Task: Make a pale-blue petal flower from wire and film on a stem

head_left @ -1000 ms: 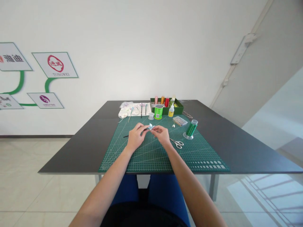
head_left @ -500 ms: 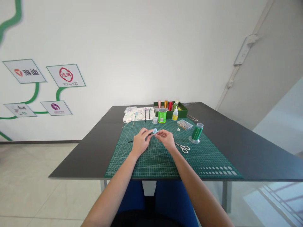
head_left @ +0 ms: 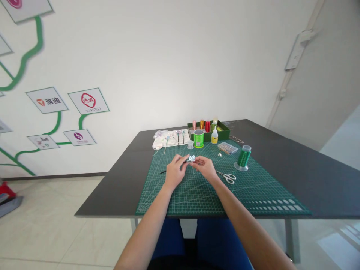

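Observation:
Over the green cutting mat (head_left: 194, 198), my two hands meet at a small pale blue, petal-like piece (head_left: 191, 158). My left hand (head_left: 174, 173) pinches it from the left, fingers closed. From the right, the fingertips of my right hand (head_left: 204, 166) are closed on its lower edge. A thin dark stick (head_left: 163, 172) pokes out left of my left hand; whether it joins the piece is hidden by the fingers. White-handled scissors (head_left: 229, 177) lie just right of my right hand, their blades partly hidden behind it.
Behind my hands stand a green spool (head_left: 198, 139), a small white spool (head_left: 190, 144), a glue bottle (head_left: 214, 136) and a green box (head_left: 225, 134) of thread spools. A clear case (head_left: 227, 148) and dark green thread spool (head_left: 244, 159) are rightward. Flower stems lie on white cloth (head_left: 160, 141).
The view has swung left, so the table and hands appear farther right. The pale blue piece has turned slightly between my fingers and shows more of its petals. Both hands keep their hold.

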Demonstrator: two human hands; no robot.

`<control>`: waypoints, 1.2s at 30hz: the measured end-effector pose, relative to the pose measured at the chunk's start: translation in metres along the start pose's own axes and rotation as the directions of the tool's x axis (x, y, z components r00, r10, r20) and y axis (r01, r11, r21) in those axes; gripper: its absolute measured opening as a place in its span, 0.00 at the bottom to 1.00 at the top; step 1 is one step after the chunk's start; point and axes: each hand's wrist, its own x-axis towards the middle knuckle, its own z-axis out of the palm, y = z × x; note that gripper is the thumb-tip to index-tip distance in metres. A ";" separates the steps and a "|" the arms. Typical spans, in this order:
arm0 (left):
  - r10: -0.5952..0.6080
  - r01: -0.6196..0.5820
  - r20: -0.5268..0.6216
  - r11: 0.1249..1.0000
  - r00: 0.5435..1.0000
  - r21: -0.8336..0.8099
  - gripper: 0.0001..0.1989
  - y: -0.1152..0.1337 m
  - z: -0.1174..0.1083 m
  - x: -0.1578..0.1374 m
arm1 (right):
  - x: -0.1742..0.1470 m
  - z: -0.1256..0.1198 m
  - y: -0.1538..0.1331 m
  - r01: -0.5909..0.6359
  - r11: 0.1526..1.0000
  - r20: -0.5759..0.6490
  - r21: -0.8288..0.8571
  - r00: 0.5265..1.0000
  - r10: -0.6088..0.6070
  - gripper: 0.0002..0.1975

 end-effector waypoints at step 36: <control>-0.009 0.009 0.030 1.000 1.000 0.000 0.15 0.001 -0.001 -0.001 | -0.003 0.002 -0.007 -0.013 1.000 0.058 0.014 0.998 0.012 0.23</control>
